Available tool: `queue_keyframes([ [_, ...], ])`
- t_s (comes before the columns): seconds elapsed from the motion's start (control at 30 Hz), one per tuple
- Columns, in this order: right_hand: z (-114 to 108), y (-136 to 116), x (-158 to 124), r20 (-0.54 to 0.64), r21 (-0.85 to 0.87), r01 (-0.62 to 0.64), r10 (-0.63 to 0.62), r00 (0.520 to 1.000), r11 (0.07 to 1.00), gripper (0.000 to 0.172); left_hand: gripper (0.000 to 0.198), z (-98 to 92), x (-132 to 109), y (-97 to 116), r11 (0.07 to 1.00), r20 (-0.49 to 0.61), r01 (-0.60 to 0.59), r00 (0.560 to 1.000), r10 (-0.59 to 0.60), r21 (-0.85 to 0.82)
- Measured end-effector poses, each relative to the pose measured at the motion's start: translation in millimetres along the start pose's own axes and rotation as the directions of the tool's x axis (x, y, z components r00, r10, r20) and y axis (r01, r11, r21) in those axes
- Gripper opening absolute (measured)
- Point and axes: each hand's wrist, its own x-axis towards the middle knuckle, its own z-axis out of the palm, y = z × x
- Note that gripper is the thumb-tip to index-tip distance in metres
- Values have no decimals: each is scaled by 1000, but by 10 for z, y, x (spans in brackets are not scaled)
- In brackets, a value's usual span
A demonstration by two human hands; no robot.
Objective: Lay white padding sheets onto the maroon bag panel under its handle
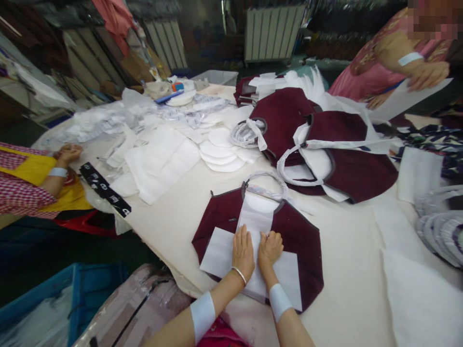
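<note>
A maroon fabric bag [301, 231] with dark edging lies flat on the table before me. Its ring-shaped handle [284, 180], wrapped in pale plastic, points away from me. A translucent white strip [256, 217] runs down the middle of the bag. Across the bag's lower part lies a wider white sheet [289, 277], partly under the strip. My left hand [243, 250] rests flat on the strip, fingers stretched out. Beside it my right hand [270, 246] is closed at the strip's right edge, its fingertips hidden; what they hold, if anything, cannot be seen.
More maroon bags [365, 173] lie behind, near stacked white discs [220, 152] and white sheets [162, 159]. Wrapped rings [439, 231] sit at right. Co-workers' hands show at left [68, 153] and far right [428, 74]. A blue crate [74, 299] stands below the table's left edge.
</note>
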Motion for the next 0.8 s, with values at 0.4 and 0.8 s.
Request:
queue_keyframes([
  [0.4,-72,-10,-2,8,185,-50,50,999,981,40,53,348,459,-205,955,68,-292,955,288,57],
  [0.8,-333,218,264,36,575,-128,132,991,808,36,64,206,472,-77,966,146,-241,963,227,89],
])
